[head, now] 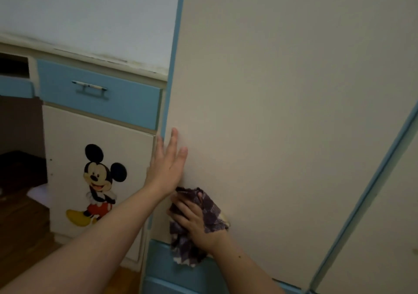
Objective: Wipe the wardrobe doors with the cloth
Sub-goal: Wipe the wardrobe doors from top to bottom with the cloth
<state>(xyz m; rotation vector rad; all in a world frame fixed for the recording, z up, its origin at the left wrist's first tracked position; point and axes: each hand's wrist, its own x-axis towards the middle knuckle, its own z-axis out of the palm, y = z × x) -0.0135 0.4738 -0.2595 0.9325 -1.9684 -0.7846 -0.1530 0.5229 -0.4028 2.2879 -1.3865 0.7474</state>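
Note:
A tall cream wardrobe door (pixel 282 95) with blue edging fills the right of the view. My left hand (pixel 166 167) lies flat against its left edge, fingers spread and pointing up. Just below it my right hand (pixel 194 222) presses a crumpled purple patterned cloth (pixel 208 212) against the door's lower part, above the blue base panel (pixel 162 269). Part of the cloth hangs down over that panel. A second cream door (pixel 384 237) shows at the far right, beyond a blue strip.
To the left stands a low cabinet with a blue drawer (pixel 99 95) and a cream door bearing a cartoon mouse sticker (pixel 97 185). Further left is a dark open recess (pixel 20 149). Wooden floor (pixel 29 244) shows at the bottom left.

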